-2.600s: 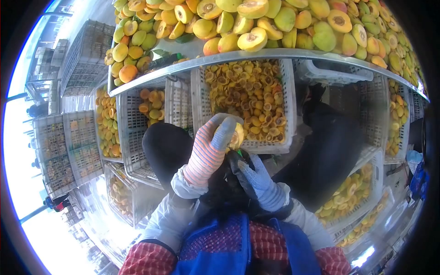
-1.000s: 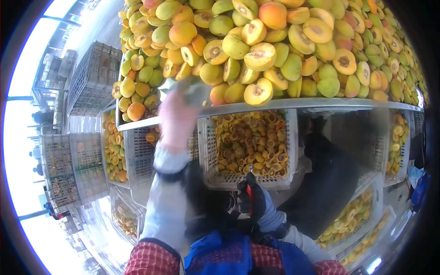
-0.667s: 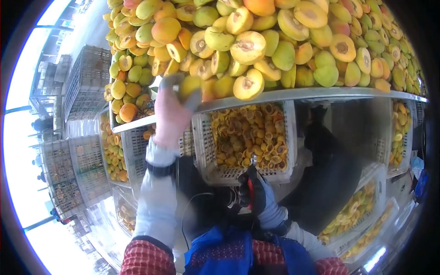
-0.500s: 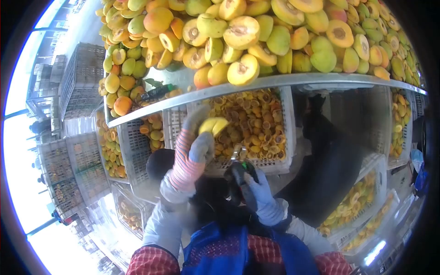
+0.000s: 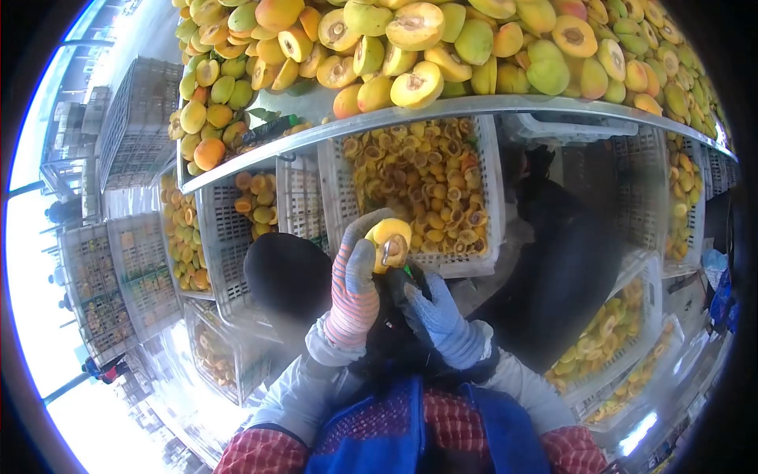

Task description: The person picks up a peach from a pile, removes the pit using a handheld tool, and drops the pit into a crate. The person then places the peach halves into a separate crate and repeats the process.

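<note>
In the head view, my gloved left hand (image 5: 354, 294), in a striped glove, grips a yellow peach half (image 5: 392, 242) with its cut face showing. My right hand (image 5: 448, 322), in a bluish glove, is closed round a dark handheld tool (image 5: 416, 286) with a small green light. The tool's metal loop touches the brown centre of the cut face. Part of the tool's body is hidden by my right hand and dark clothing. Just beyond both hands stands a white crate (image 5: 491, 201) of small, dark-centred fruit pieces.
Whole and halved peaches (image 5: 474, 47) are heaped on a metal-edged table (image 5: 371, 120) ahead. Further fruit crates stand left (image 5: 223, 251) and right (image 5: 659, 316). Stacked crates (image 5: 138, 126) rise at far left. A dark leg (image 5: 564, 292) lies right of my hands.
My left hand has moved down and right, turning the peach half's cut face into view. The tool in my right hand has met it. The camera view has shifted slightly.
</note>
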A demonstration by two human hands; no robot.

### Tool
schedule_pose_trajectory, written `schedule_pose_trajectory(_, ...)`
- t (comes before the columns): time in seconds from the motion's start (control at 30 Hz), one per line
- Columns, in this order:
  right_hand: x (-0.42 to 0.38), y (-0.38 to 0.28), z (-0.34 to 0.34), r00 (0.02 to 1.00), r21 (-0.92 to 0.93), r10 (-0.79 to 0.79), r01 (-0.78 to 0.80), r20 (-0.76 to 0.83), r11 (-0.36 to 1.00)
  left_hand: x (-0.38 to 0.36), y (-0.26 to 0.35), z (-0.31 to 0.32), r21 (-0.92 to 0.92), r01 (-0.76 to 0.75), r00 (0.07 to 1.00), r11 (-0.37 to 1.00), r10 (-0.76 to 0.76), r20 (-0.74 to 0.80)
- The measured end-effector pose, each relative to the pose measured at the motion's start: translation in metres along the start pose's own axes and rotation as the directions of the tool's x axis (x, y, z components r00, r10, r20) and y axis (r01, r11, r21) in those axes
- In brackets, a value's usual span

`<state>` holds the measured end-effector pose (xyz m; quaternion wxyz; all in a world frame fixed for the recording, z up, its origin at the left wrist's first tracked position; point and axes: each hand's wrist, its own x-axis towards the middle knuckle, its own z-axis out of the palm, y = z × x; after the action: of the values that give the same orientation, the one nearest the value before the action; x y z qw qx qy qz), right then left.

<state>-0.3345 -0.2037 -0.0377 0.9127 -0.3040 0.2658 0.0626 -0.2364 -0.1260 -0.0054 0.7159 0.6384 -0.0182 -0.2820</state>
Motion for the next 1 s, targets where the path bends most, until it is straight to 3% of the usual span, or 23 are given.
schedule_pose_trajectory(0.1,-0.01,-0.003,0.001,0.99,0.144,0.139,-0.141,0.02,0.98,-0.005,-0.013,-0.004,0.126,-0.112,0.994,0.986,0.111,0.011)
schedule_pose_trajectory(0.2,-0.011,-0.007,-0.001,0.983,0.183,0.181,-0.181,0.014,0.966,-0.007,-0.009,-0.006,0.13,-0.034,0.999,0.991,0.03,0.031)
schedule_pose_trajectory(0.3,-0.01,-0.002,-0.006,0.989,0.153,0.096,-0.112,0.108,0.982,0.007,0.019,-0.014,0.034,0.227,0.942,0.973,-0.228,0.246)
schedule_pose_trajectory(0.4,-0.012,-0.003,-0.001,0.985,0.106,0.099,-0.114,0.142,0.988,0.014,0.038,-0.011,0.2,0.292,0.905,0.935,-0.338,0.258)
schedule_pose_trajectory(0.47,-0.016,-0.012,0.004,0.982,0.098,0.1,-0.116,0.161,0.988,0.015,0.027,-0.009,0.281,0.175,0.945,0.944,-0.241,0.221)
schedule_pose_trajectory(0.57,-0.009,-0.005,-0.008,0.833,0.333,0.154,-0.373,0.532,0.866,0.012,0.013,-0.014,0.325,0.025,0.966,0.945,-0.107,0.236)
schedule_pose_trajectory(0.67,-0.009,-0.012,0.0,0.735,0.447,0.224,-0.593,0.64,0.67,0.007,0.011,-0.011,0.252,0.057,0.968,0.966,-0.115,0.223)
schedule_pose_trajectory(0.8,-0.008,-0.004,0.001,0.623,0.552,0.144,-0.761,0.769,0.341,0.007,0.0,-0.013,0.172,0.09,0.953,0.981,-0.134,0.27)
schedule_pose_trajectory(0.87,-0.008,-0.005,0.004,0.594,0.57,0.06,-0.792,0.802,0.22,0.003,0.001,-0.009,0.032,0.311,0.921,0.95,-0.309,0.238)
schedule_pose_trajectory(0.97,-0.009,-0.003,0.005,0.612,0.611,-0.033,-0.781,0.79,0.132,-0.001,-0.004,0.003,-0.299,0.528,0.849,0.795,-0.481,0.219)
schedule_pose_trajectory(1.0,-0.009,-0.005,0.006,0.597,0.602,-0.092,-0.772,0.797,0.202,-0.001,-0.008,0.005,-0.366,0.531,0.845,0.764,-0.511,0.16)
